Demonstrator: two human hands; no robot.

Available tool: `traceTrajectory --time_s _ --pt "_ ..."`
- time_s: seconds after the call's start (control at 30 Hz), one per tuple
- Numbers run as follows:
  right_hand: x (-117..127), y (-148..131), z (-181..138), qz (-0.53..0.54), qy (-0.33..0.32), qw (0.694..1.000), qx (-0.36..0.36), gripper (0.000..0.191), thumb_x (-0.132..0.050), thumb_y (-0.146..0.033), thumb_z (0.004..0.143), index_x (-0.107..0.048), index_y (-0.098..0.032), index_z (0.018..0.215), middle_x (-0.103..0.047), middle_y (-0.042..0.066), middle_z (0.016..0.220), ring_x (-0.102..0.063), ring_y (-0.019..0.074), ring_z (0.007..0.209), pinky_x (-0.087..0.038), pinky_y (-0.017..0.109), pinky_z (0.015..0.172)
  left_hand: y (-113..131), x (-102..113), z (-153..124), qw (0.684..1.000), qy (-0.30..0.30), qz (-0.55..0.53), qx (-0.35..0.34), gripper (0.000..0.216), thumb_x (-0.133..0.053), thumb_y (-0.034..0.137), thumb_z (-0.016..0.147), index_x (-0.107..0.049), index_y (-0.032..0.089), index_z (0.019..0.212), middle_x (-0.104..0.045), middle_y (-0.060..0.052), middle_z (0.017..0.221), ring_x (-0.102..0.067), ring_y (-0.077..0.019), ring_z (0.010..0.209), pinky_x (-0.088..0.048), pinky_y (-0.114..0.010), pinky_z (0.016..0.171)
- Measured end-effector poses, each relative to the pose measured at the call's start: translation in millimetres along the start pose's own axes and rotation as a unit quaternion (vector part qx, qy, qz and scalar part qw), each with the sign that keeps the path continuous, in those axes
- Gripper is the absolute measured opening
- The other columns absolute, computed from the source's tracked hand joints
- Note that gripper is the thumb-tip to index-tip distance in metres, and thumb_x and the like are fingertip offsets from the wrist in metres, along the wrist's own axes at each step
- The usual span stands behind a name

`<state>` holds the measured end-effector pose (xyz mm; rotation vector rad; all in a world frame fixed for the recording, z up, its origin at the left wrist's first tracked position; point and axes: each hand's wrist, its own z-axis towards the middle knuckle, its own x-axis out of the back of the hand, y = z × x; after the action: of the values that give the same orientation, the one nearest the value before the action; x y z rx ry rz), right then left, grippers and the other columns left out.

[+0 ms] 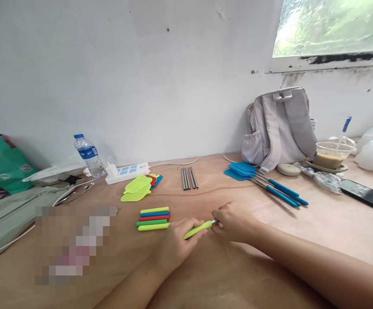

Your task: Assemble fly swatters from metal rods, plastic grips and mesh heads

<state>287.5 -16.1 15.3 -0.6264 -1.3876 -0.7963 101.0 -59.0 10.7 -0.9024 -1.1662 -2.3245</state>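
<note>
My left hand (181,238) is closed round a yellow-green plastic handle (199,228). The fingers of my right hand (233,221) are closed on a metal tube (214,221) at the handle's upper end; most of the tube is hidden in that hand. Beside my left hand lies a row of several coloured handles (154,218) in yellow-green, blue, red and green. Several metal tubes (189,178) lie side by side farther back. Yellow-green mesh fly swatter heads (137,189) are piled at the left, with red and blue ones beneath. Several blue fly swatters (270,182) lie at the right.
A white power strip (128,171) and a water bottle (90,155) stand near the wall. A grey backpack (279,128), a drink cup (331,155) and a phone (368,195) are on the right. A green bag (6,163) and grey cloth (9,223) occupy the left.
</note>
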Motion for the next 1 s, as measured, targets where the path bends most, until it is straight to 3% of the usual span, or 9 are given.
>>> traceTrajectory --time_s 0.2,1.0 --pt "-6.7 1.3 4.9 -0.005 -0.026 1.000 -0.015 0.022 -0.044 -0.017 0.078 -0.065 -0.017 0.072 -0.069 0.008 0.069 -0.062 0.0192 0.062 -0.032 0.026 0.052 2.9 -6.1 0.1 0.999 0.000 -0.024 0.031 0.009 -0.055 0.024 0.080 -0.062 0.020 0.082 -0.070 -0.001 0.081 -0.064 -0.0142 0.072 -0.047 -0.021 0.066" --pt "-10.6 -13.1 -1.1 0.041 -0.072 0.997 -0.005 0.024 -0.047 -0.025 0.080 -0.067 -0.015 0.074 -0.070 0.012 0.075 -0.065 0.0237 0.069 -0.040 0.027 0.057 5.9 -11.6 -2.0 0.997 -0.074 -0.003 0.027 0.011 -0.049 0.023 0.083 -0.059 0.019 0.079 -0.066 -0.002 0.076 -0.061 -0.0154 0.068 -0.042 -0.022 0.061"
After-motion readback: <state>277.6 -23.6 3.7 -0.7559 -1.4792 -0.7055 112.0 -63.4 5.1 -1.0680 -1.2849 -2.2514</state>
